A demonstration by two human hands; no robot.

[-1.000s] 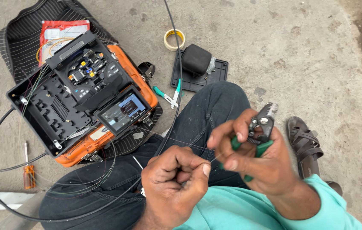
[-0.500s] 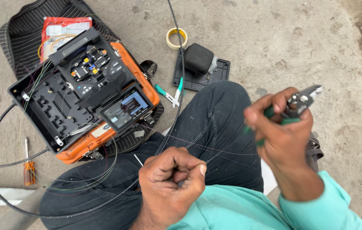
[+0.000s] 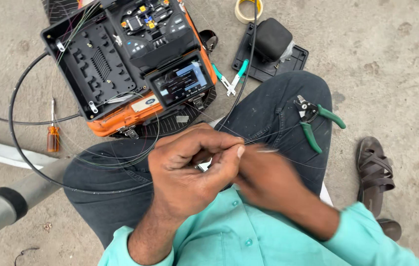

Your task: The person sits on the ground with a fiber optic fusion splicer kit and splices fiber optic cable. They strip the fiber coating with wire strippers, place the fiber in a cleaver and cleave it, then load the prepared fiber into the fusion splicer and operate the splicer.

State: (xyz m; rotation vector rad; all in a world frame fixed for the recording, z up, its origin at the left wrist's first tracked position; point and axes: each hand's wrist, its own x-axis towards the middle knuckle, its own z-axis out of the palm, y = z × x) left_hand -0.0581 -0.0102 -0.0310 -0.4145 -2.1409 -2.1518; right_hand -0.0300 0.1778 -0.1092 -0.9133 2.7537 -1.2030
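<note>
**Both hands pinched on a thin fibre strand over the lap**

Left hand (image 3: 190,170): grip closed, thumb and forefinger pinching a thin fibre strand (image 3: 268,134) plus something small and pale I can't make out. Right hand (image 3: 268,180) sits touching the left one, motion-blurred; its grip looks closed around the same spot, but I can't tell for sure what it holds. The strand runs from the pinch up across the dark trouser leg toward the machine.

Green-handled stripper pliers (image 3: 315,120) lie loose on the right thigh, near the hands, touching neither.

Further out on the concrete floor: orange-and-black fusion splicer (image 3: 135,59), lid open, screen lit, just beyond the knees. Loose coloured fibres (image 3: 116,155) loop out of it over the left thigh, and a black cable (image 3: 15,133) arcs round its left side. Small teal-handled cutters (image 3: 231,81) beside the screen, black block on a tray (image 3: 273,42), tape roll (image 3: 247,10) at the top edge, orange screwdriver (image 3: 53,133) at left, sandal (image 3: 376,167) at right.

Risks, my read:
- Strand is hair-thin and looks taut; a tight pinch or sharp bend could snap it.
- Pliers are unsecured on a sloped thigh; any leg shift likely drops them on the floor.
- Loose loops over the lap could snag a wrist and tug the splicer tray.
</note>
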